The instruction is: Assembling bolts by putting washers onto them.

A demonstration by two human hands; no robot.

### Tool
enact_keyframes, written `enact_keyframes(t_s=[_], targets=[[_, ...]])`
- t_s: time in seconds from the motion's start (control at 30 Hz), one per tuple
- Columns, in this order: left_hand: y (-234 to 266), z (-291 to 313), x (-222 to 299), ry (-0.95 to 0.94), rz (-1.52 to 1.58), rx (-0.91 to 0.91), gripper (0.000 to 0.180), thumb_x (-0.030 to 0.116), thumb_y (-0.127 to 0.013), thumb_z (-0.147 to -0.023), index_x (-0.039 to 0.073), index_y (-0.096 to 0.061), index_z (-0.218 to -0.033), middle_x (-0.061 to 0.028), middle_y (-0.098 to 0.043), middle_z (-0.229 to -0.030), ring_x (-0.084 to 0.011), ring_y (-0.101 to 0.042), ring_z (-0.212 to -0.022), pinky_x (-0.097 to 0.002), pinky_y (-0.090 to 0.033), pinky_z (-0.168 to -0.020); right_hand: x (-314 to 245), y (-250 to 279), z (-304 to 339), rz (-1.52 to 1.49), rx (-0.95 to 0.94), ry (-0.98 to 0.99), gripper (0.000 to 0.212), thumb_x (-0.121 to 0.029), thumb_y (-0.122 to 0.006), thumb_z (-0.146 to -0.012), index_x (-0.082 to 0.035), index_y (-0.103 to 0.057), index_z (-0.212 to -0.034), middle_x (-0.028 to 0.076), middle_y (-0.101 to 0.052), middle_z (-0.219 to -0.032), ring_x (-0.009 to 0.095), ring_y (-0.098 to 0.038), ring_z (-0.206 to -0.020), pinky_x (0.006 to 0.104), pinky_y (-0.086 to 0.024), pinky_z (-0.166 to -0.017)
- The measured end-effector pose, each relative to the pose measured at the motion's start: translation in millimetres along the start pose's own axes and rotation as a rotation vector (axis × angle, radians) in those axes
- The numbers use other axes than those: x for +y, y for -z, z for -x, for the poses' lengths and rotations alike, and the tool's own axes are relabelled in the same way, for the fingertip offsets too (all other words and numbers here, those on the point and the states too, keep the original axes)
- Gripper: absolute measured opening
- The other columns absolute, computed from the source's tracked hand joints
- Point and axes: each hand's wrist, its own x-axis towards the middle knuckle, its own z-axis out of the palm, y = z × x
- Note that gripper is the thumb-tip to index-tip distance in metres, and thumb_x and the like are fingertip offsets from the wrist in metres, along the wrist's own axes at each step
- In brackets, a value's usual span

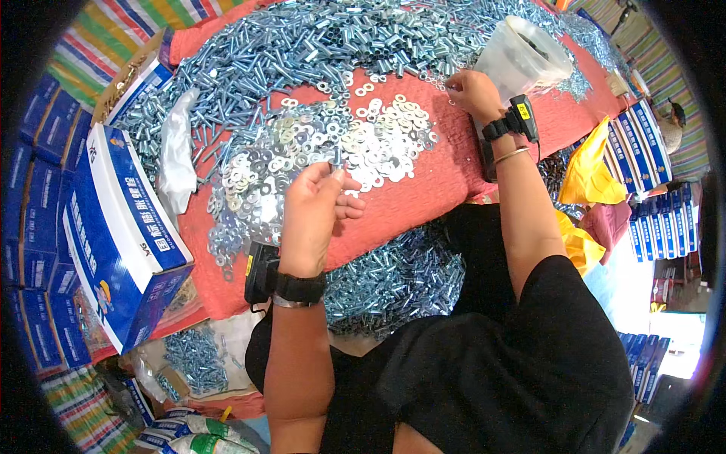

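Our left hand [314, 208] hangs over the washers [283, 170], thumb and fingertips drawn together on one small bluish metal piece [337, 157], whose exact kind is too small to tell; its other fingers are half curled and a little apart. Our right hand [476, 94] is farther out, just beside the tub [514, 60], with fingertips bent close together near a few loose rings [439, 82]; we cannot tell whether anything is pinched between them. Counting, we find two hands, each with one black wrist unit, and one clear, whitish tub with dark contents partly visible. The washers are far too many to count; they lie in two patches that touch, a greyer one to the left and a paler one to the right, both on the red cloth [446, 170]. Beyond them spreads one broad heap of bluish tubes and bolts [302, 45], also past counting, and one lower heap [393, 280] sits below the near edge of the cloth. One white plastic bag [178, 155] lies left of the washers, and one large blue-and-white box [125, 234] stands tilted nearer to us, beside a stack of blue boxes [38, 234].
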Motion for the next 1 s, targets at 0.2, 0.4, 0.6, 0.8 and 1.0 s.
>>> enact_keyframes(t_s=[0.2, 0.4, 0.6, 0.8, 1.0], targets=[[4.6, -5.5, -0.6, 0.007, -0.024, -0.008, 0.026, 0.022, -0.05, -0.092, 0.001, -0.048, -0.108, -0.007, -0.064, -0.088, -0.0097, -0.061, -0.061, -0.0198, -0.039, -0.043, 18.1, -23.6, 1.9, 0.192, -0.045, 0.07, 0.021, -0.022, -0.066, -0.07, -0.013, -0.071, -0.087, 0.017, -0.066, -0.089, 0.032, -0.064, -0.083, 0.0403, -0.051, -0.076], [4.3, -5.1, -5.2, 0.016, 0.029, 0.016, 0.022, 0.014, -0.051, -0.093, -0.003, -0.048, -0.106, -0.0114, -0.061, -0.087, -0.0118, -0.061, -0.063, -0.0207, -0.051, -0.054, 8.1, -21.6, 0.7, 0.233, -0.136, 0.081, 0.025, -0.026, -0.066, -0.07, -0.014, -0.071, -0.091, 0.015, -0.066, -0.09, 0.033, -0.063, -0.086, 0.0403, -0.05, -0.078], [-5.4, -1.3, 2.5, 0.076, -0.007, -0.002, 0.021, 0.02, -0.052, -0.092, 0.002, -0.052, -0.101, -0.0054, -0.063, -0.084, -0.0087, -0.06, -0.061, -0.0193, -0.047, -0.048, 22.2, -12.7, 1.3, 0.156, -0.144, 0.076, 0.025, -0.024, -0.064, -0.065, -0.008, -0.068, -0.085, 0.017, -0.066, -0.085, 0.035, -0.062, -0.083, 0.0418, -0.049, -0.075], [-2.9, -4.1, -2.3, 0.087, -0.022, -0.005, 0.019, 0.02, -0.052, -0.092, 0.003, -0.053, -0.1, -0.0049, -0.064, -0.086, -0.008, -0.06, -0.061, -0.0198, -0.046, -0.048, -35.2, -16.2, 2.2, -0.359, -0.21, 0.277, 0.02, -0.012, -0.066, -0.069, 0.0, -0.064, -0.085, 0.006, -0.064, -0.075, 0.016, -0.061, -0.069, 0.0278, -0.048, -0.064], [-6.7, -3.8, -3.3, 0.079, -0.037, -0.006, 0.021, 0.019, -0.052, -0.092, 0.002, -0.053, -0.103, -0.0051, -0.064, -0.084, -0.0081, -0.06, -0.061, -0.0201, -0.046, -0.048, -143.6, 8.1, 51.9, -0.815, -0.402, 0.595, 0.015, -0.003, -0.063, -0.073, -0.001, -0.063, -0.088, -0.001, -0.059, -0.077, 0.006, -0.054, -0.066, 0.0215, -0.043, -0.058]])
